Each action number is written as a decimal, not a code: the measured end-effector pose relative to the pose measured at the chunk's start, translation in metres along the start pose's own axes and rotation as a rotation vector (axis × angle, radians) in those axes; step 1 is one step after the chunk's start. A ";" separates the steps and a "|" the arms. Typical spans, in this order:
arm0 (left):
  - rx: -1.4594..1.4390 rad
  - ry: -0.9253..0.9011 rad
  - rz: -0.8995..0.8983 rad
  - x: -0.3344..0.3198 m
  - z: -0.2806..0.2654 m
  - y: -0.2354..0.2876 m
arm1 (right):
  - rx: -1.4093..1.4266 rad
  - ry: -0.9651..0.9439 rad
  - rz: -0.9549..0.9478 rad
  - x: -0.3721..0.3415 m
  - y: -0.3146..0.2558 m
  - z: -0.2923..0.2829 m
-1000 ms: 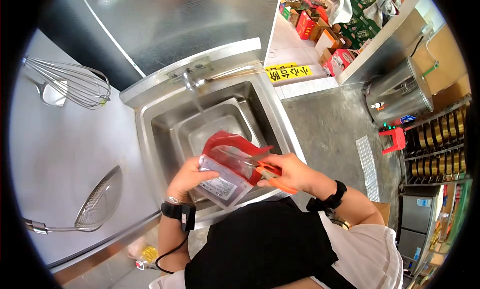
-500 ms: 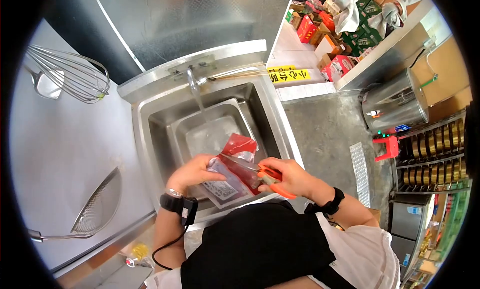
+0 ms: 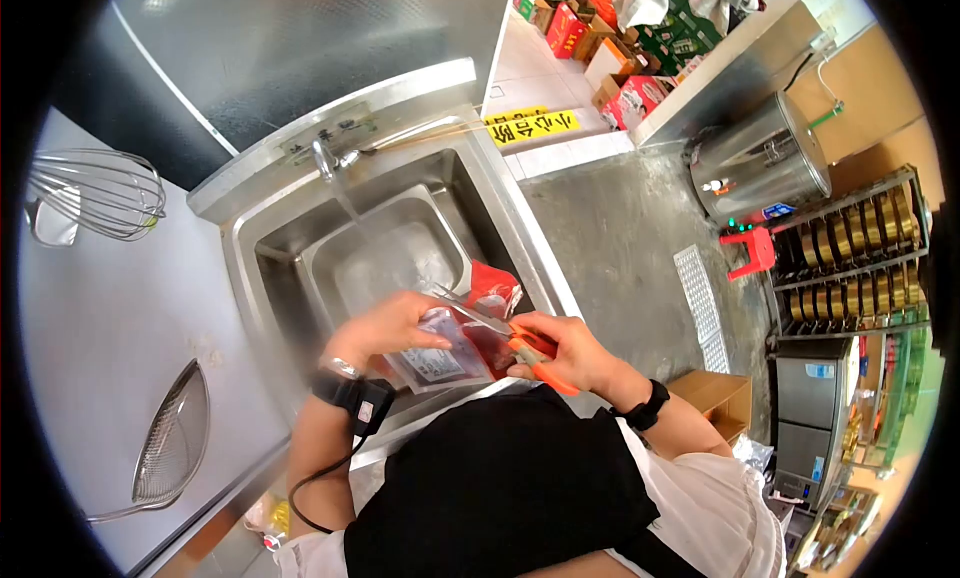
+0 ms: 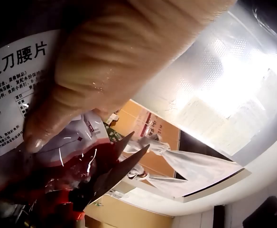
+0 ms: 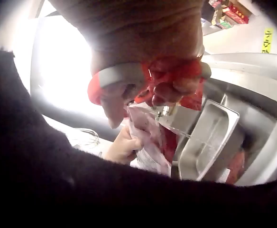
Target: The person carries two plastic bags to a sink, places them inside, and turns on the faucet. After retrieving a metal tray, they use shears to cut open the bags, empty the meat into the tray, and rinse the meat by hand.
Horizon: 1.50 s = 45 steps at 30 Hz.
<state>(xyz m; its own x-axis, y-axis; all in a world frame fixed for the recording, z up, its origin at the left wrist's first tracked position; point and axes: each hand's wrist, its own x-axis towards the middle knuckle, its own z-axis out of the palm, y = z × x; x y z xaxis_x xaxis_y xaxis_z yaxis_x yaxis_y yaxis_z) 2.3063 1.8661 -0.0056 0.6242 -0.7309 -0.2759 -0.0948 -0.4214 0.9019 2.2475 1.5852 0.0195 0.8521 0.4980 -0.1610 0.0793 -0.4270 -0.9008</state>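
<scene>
A whisk [image 3: 100,200] overlaps a spatula [image 3: 57,218] on the pale counter [image 3: 110,318], well apart from a mesh strainer [image 3: 172,448]. Across the grey floor [image 3: 610,228], a red stool [image 3: 752,250] stands near a large steel drum [image 3: 765,163] and a rack [image 3: 855,233]. Boxes [image 3: 600,53] lie beyond a yellow strip [image 3: 540,127] with black lettering.
</scene>
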 end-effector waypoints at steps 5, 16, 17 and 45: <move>0.227 -0.040 0.055 0.018 0.018 -0.026 | 0.104 -0.003 0.162 -0.026 0.020 0.013; 0.191 0.042 0.006 0.016 0.034 -0.057 | 0.393 0.112 0.451 -0.048 0.054 0.026; 0.041 0.073 -0.052 0.008 0.032 -0.066 | 0.399 0.132 0.485 -0.048 0.055 0.027; -1.736 0.790 -0.229 0.007 0.072 -0.162 | -0.134 0.278 0.307 0.152 0.119 0.096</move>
<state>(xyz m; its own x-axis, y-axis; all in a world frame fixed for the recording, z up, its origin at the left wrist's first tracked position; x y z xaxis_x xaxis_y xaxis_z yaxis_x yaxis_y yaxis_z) 2.2700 1.8902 -0.1773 0.7159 -0.1637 -0.6787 0.4784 0.8231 0.3061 2.3367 1.6827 -0.1512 0.9522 0.1179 -0.2819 -0.1488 -0.6268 -0.7649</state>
